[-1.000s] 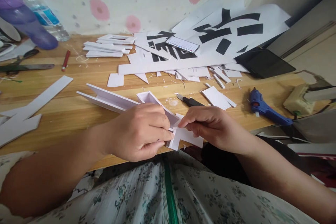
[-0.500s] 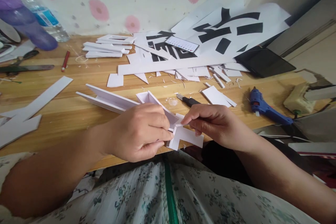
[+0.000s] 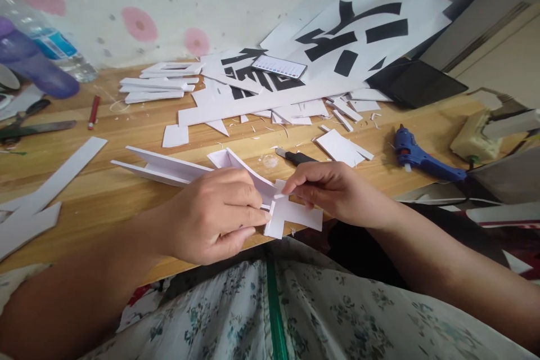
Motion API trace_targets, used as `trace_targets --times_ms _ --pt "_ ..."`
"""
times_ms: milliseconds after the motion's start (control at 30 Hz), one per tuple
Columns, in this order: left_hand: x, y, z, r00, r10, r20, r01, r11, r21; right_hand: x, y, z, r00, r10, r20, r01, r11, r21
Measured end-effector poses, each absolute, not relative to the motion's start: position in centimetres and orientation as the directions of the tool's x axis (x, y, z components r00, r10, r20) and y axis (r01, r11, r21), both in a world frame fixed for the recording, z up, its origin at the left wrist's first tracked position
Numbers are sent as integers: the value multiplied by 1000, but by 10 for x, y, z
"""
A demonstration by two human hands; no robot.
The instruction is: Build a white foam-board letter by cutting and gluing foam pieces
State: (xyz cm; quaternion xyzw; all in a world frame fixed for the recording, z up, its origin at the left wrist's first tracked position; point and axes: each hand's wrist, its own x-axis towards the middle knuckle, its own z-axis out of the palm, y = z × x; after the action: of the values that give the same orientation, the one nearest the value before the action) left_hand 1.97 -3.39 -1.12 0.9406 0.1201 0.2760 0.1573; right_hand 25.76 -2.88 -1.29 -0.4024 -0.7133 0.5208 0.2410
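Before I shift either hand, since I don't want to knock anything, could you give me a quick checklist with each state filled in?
1. Left hand steadying the white walled piece: ok, fingers lie over it.
2. Right hand holding the small white strip: ok, it sits at the fingertips.
3. Craft knife well away from the right hand: not ok, it lies just behind it.
4. Glue gun apart from both hands: ok, off to the right.
5. Glue gun switched off: cannot tell.
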Motion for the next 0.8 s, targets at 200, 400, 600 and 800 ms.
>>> trace_targets --times_ms 200,400,600,800 --pt "18 -35 -11 836 317 448 153 -918 366 257 -33 -15 -532 831 -159 189 -67 -980" --pt "18 -35 -9 840 340 424 190 -915 356 254 -45 -19 -543 792 -278 65 -290 -955" --pt "19 -36 -8 841 338 423 198 -919 340 255 -51 -23 -545 804 -239 136 -196 -971" --pt "20 -36 -10 839 338 426 221 -928 301 253 -62 -33 -546 819 174 261 364 -894"
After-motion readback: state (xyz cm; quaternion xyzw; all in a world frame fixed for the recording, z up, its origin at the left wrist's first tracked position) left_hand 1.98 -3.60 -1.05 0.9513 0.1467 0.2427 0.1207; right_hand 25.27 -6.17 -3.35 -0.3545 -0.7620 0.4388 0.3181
